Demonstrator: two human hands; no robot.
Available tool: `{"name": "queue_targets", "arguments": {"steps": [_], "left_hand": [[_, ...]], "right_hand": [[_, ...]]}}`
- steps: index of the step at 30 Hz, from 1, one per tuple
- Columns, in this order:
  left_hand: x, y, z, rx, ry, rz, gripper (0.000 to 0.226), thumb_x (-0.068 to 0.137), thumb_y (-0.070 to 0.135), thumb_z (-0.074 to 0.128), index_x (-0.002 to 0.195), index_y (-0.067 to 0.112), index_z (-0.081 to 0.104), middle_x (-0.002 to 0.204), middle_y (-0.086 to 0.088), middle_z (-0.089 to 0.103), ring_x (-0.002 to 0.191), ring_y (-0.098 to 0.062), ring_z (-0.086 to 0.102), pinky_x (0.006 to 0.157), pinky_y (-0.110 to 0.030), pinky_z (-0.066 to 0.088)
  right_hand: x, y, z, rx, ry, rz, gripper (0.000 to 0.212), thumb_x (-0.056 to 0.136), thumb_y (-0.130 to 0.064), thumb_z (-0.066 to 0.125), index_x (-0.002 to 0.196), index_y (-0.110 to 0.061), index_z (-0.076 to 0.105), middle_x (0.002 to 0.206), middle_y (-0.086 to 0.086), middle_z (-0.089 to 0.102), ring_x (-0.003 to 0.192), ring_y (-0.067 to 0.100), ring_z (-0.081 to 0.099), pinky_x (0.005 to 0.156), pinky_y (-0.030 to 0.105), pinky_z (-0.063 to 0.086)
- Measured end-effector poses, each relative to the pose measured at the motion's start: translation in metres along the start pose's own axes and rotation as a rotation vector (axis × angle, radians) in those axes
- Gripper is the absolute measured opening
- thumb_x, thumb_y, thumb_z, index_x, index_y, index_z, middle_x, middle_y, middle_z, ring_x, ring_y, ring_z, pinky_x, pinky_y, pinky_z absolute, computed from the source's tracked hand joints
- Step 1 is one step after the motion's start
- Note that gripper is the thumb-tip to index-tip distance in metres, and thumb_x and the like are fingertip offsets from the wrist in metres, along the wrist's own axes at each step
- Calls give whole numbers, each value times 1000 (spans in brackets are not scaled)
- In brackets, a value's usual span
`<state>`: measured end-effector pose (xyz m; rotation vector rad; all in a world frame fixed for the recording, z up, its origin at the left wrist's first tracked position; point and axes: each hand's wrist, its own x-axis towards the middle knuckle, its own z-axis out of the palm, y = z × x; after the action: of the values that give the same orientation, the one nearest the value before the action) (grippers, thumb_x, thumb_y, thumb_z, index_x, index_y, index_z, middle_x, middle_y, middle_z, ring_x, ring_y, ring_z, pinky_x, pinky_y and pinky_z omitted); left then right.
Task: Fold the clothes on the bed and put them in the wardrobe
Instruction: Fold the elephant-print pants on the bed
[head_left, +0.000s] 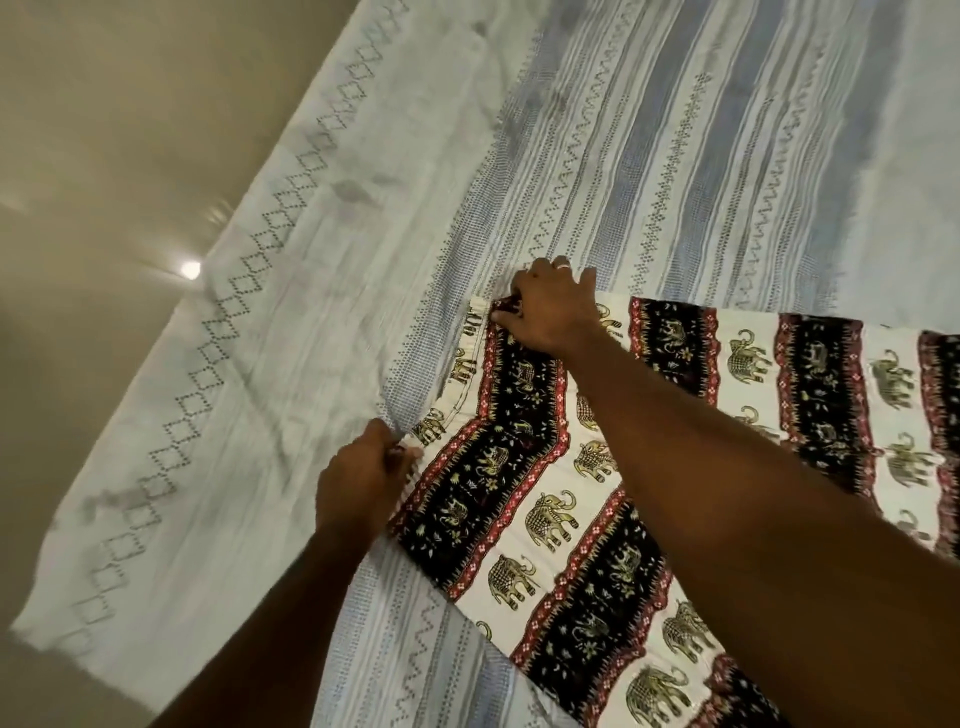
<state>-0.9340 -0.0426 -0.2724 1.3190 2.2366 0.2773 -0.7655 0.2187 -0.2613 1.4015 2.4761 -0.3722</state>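
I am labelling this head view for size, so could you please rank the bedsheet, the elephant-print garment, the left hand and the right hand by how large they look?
1. bedsheet
2. elephant-print garment
3. left hand and right hand: they look about alike, and the curled fingers hide part of each, so I will not rank them.

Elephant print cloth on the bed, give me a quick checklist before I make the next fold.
1. Left hand grips the near corner of the elephant print cloth: ok.
2. Right hand pinches the far corner of the same edge: ok.
3. Edge between the hands pulled straight: not ok, it dips and kinks.
4. Cloth lying flat on the bedsheet: ok in the part in view.
5. Other end of the cloth squared up: cannot tell, it runs out of view.
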Motion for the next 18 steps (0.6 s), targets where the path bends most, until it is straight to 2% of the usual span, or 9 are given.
{"name": "queue_targets", "arguments": {"steps": [2, 3, 5, 6, 7, 9, 12, 16, 18], "left_hand": [[1, 9, 2, 62, 99, 99, 31, 91, 43, 68, 104, 16, 60, 91, 1, 61, 72, -14, 53, 60, -26, 40], [4, 18, 2, 19, 106, 152, 27, 93, 41, 67, 106, 17, 63, 94, 1, 61, 76, -14, 54, 63, -27, 43], [12, 35, 3, -206, -58, 238, 16, 99, 30, 60, 107, 17, 68, 92, 3, 67, 71, -12, 61, 63, -23, 47], [17, 44, 5, -303, -180, 224, 15, 101, 25, 57, 104, 16, 69, 87, 2, 69, 66, -12, 63, 60, -21, 48], [23, 49, 6, -381, -272, 178, 16, 103, 22, 55, 99, 15, 69, 82, -1, 70, 63, -12, 65, 59, -22, 49], [34, 53, 6, -561, -354, -15, 26, 106, 23, 49, 94, 13, 69, 83, -8, 72, 65, -15, 67, 61, -25, 50], [43, 53, 2, -804, -484, -285, 49, 110, 39, 31, 106, 6, 67, 98, -16, 74, 79, -23, 68, 59, -27, 46], [39, 52, -10, -951, -612, -399, 87, 99, 69, 8, 122, 8, 65, 114, -11, 73, 107, -26, 68, 88, -39, 45], [37, 48, -17, -1059, -642, -481, 98, 92, 79, 8, 125, 6, 64, 118, -14, 72, 113, -28, 66, 95, -42, 47]], "right_hand": [[-4, 16, 0, -1, 5, 26, 78, 87, -78, 45, 137, -19, 52, 143, 14, 49, 140, 36, 36, 115, 65, 15], [-5, 24, -1, 11, 8, 26, 76, 86, -79, 45, 132, -20, 55, 137, 14, 53, 137, 34, 39, 115, 64, 15], [-5, 37, -2, 34, 19, -45, 60, 88, -73, 50, 115, -21, 63, 113, 9, 62, 124, 29, 50, 113, 59, 20], [-5, 43, -3, 72, 18, -92, 52, 90, -69, 53, 107, -21, 65, 101, 6, 64, 114, 27, 56, 110, 55, 27], [-6, 48, -4, 130, 7, -132, 46, 91, -64, 54, 103, -21, 65, 92, 4, 66, 103, 27, 62, 102, 48, 38], [-13, 52, -7, 250, -16, -190, 37, 94, -54, 57, 100, -18, 66, 82, 6, 68, 81, 29, 66, 81, 40, 52], [-33, 40, -19, 307, 54, -259, 29, 99, -43, 58, 107, -17, 67, 76, 5, 69, 66, 21, 64, 70, 37, 55], [-98, -1, -18, 340, 112, -209, 27, 105, -37, 51, 119, -19, 65, 76, 0, 69, 55, 12, 61, 62, 28, 54], [-133, -32, -3, 284, 167, -187, 27, 107, -35, 47, 120, -19, 64, 73, -2, 67, 50, 13, 59, 51, 29, 55]]}}
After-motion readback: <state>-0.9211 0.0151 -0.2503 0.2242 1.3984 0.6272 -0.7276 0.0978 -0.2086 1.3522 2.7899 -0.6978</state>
